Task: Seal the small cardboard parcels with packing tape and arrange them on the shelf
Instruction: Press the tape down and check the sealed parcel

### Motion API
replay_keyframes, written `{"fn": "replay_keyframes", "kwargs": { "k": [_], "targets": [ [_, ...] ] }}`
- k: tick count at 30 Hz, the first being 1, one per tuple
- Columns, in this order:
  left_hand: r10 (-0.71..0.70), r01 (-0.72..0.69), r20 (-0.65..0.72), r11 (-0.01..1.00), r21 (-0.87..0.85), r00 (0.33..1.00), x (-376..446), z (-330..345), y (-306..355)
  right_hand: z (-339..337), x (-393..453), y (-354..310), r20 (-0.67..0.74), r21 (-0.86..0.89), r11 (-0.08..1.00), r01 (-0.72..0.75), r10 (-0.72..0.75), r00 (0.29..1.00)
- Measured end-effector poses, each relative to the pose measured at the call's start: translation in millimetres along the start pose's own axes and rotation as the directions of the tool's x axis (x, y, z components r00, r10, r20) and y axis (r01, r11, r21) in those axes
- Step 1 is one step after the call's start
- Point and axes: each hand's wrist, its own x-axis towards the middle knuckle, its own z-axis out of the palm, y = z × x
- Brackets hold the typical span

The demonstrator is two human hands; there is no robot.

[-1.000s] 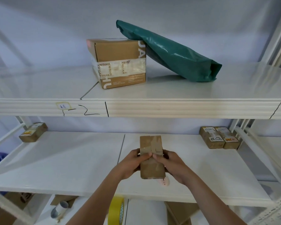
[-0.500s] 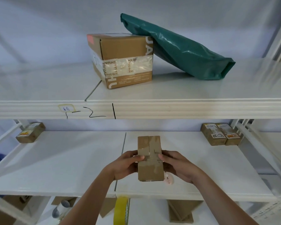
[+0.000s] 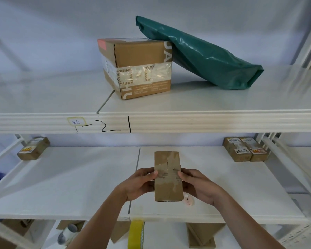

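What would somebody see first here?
Probably the green bag on the top shelf, leaning on a big taped box. Next, the small parcel held by the left hand and right hand over the middle shelf.

Both bare hands, left hand (image 3: 139, 184) and right hand (image 3: 197, 186), grip a small brown taped cardboard parcel (image 3: 168, 177) from either side above the white metal shelf (image 3: 61, 177).
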Motion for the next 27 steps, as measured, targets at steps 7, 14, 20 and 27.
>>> {"fn": "replay_keyframes", "kwargs": {
  "k": [7, 14, 20, 27],
  "targets": [
    [0.026, -0.026, -0.018, 1.0, 0.015, 0.999, 4.7, 0.1, -2.7, 19.4, 5.6, -5.2, -0.157, -0.103, 0.995, 0.011, -0.027, 0.987],
    [0.041, -0.036, -0.07, 0.996, 0.076, 0.997, 7.3, -5.8, -7.8, 19.9, 5.2, -5.1, -0.199, -0.039, 0.999, 0.002, -0.009, 0.98],
    [0.017, -0.023, -0.139, 0.999, -0.043, 0.99, 7.5, -1.9, -14.8, 20.8, 6.1, 0.0, -0.303, 0.03, 0.998, 0.057, -0.046, 0.952],
    [-0.001, 0.03, -0.191, 0.988, 0.149, 0.982, 9.9, 8.9, -9.6, 22.0, 11.7, 10.0, -0.362, -0.072, 0.997, -0.007, -0.019, 0.932]
  ]
}}
